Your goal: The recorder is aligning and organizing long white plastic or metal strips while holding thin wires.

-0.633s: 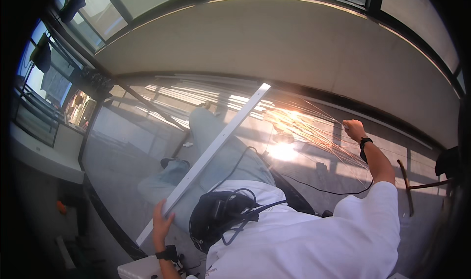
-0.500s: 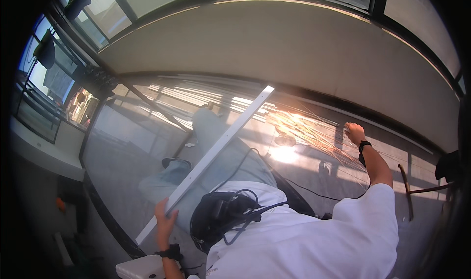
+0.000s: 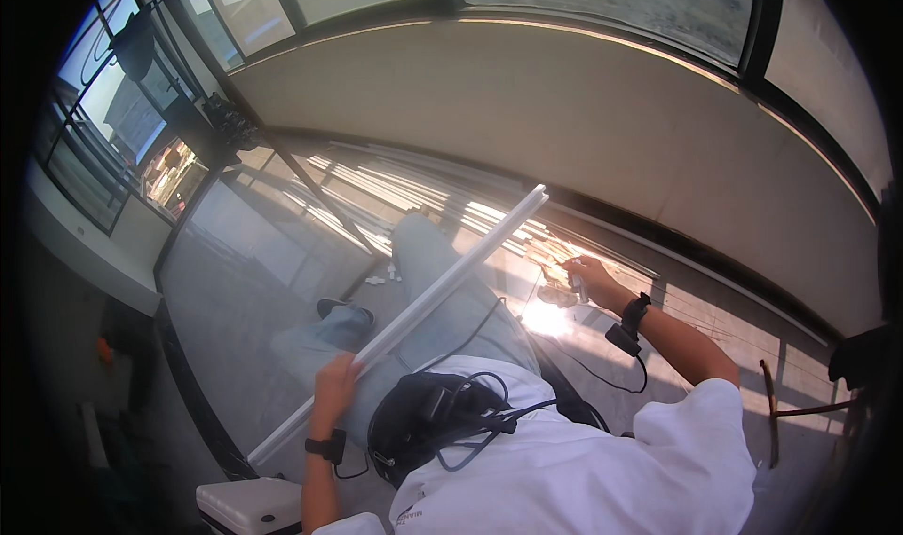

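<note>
My left hand (image 3: 336,382) is clenched round the white rail (image 3: 414,314), which runs from seven o'clock up to one. It looks stiff, light and unwieldy; I'd grip mid-length. My right hand (image 3: 585,274) clasps a small tool (image 3: 564,291).

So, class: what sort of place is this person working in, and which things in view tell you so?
Probably a glazed balcony or sunroom under fit-out. Large windows line the left side, the floor is bare and sunlit, and the left hand grips a long white strip while the right hand holds a small tool.
</note>
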`<state>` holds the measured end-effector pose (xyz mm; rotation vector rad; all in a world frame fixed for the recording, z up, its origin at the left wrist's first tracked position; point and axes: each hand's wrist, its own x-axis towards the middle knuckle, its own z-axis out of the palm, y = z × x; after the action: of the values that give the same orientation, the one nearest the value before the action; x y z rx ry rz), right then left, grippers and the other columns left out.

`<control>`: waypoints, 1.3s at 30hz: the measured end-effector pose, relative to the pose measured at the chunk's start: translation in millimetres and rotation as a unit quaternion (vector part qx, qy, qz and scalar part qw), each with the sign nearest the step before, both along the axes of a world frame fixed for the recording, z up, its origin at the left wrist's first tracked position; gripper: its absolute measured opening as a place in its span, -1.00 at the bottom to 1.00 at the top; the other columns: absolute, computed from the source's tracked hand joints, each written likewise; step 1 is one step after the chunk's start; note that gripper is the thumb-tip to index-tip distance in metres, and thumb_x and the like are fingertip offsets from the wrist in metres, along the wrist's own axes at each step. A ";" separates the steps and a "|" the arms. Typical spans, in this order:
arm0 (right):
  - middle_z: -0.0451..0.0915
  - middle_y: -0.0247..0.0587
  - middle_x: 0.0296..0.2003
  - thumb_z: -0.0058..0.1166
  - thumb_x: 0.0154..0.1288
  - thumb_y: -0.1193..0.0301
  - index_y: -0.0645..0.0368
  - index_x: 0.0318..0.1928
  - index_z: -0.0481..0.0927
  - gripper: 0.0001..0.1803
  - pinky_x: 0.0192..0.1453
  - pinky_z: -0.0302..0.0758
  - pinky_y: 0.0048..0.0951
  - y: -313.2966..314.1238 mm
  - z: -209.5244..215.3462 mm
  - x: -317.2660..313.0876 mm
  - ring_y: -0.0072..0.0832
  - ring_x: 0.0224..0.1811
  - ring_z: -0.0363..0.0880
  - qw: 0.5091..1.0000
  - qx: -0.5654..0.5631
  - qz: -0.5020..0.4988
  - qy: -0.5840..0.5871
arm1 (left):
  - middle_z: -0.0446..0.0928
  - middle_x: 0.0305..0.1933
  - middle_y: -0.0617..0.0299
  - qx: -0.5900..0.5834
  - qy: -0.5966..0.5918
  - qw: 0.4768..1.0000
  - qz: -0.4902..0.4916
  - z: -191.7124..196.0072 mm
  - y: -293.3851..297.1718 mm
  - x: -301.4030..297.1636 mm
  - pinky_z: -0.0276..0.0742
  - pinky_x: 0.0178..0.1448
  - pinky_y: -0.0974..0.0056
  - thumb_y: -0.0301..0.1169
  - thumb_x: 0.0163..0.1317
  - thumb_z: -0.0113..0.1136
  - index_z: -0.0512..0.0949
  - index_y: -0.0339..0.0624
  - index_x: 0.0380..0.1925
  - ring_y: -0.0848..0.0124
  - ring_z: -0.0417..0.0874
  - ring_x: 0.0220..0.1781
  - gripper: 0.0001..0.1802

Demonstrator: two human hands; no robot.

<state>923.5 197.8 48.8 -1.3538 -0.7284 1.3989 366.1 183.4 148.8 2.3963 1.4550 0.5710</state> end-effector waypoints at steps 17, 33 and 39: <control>0.59 0.09 -0.11 -0.07 0.40 0.50 0.27 -0.02 0.28 -0.78 -0.04 0.66 -0.30 147.7 60.4 -1.3 -0.21 -0.11 0.66 0.951 0.179 -0.225 0.116 | 0.61 -0.49 -0.03 -0.065 0.108 0.992 0.010 4.9 -12.9 -3.1 0.52 -0.27 0.07 0.14 0.10 0.22 0.70 -0.14 -0.37 -0.02 0.64 -0.39 -0.47; 0.60 0.03 -0.28 -0.08 0.41 0.52 0.28 -0.02 0.32 -0.81 -0.18 0.64 -0.31 162.8 28.1 -1.0 -0.24 -0.31 0.68 0.939 0.193 -0.282 0.043 | 0.60 -0.51 -0.04 -0.060 0.112 0.992 0.001 -2.5 -8.6 -4.9 0.51 -0.29 0.05 0.13 0.12 0.20 0.71 -0.13 -0.36 -0.02 0.63 -0.41 -0.48; 0.54 -0.02 -0.20 -0.09 0.45 0.41 0.27 -0.02 0.29 -0.78 -0.11 0.64 -0.33 163.2 17.8 -3.1 -0.31 -0.18 0.63 0.949 0.161 -0.261 0.077 | 0.60 -0.50 -0.05 -0.076 0.113 0.991 0.005 -4.1 -8.1 -7.4 0.50 -0.29 0.05 0.14 0.13 0.20 0.71 -0.14 -0.36 -0.02 0.63 -0.41 -0.48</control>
<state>920.4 360.9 66.6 -1.0617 -0.4251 0.9029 358.7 175.3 144.7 2.3958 1.5403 0.1861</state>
